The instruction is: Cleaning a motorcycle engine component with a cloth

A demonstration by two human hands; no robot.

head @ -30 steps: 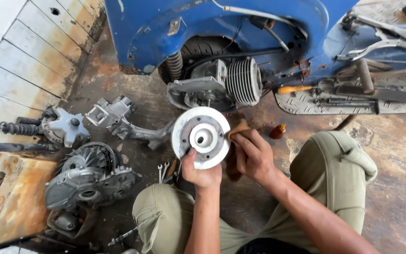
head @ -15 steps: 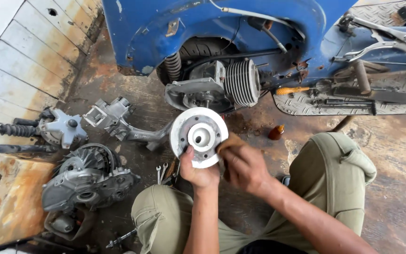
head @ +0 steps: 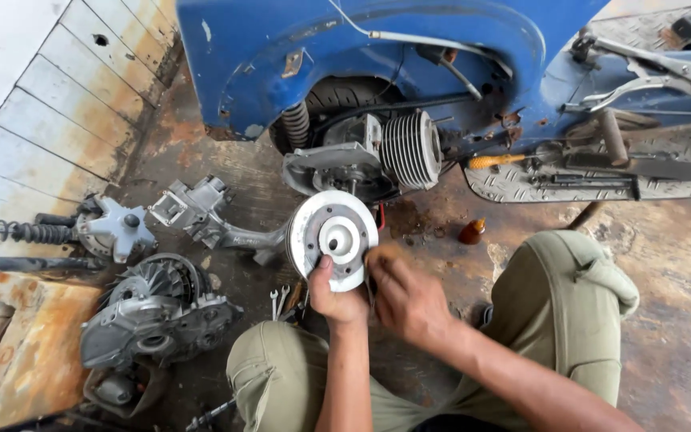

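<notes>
Since a moment ago right hand (head: 409,300) slid down the round metal disc's (head: 333,238) rim, rubbing, fingers together; left hand (head: 337,298) clamps it. Best keep it steady, strokes even.

Round silver flywheel disc (head: 334,238), center hub w/ holes, upright, facing camera, held above floor

The person's left hand (head: 337,298) grips a round metal flywheel (head: 333,238) from below, thumb on its face. Right hand (head: 408,298) presses something brownish against the flywheel's right edge. Finned engine cylinder (head: 411,150) sits just behind the flywheel, engine casing (head: 153,320) well left of it.
</notes>
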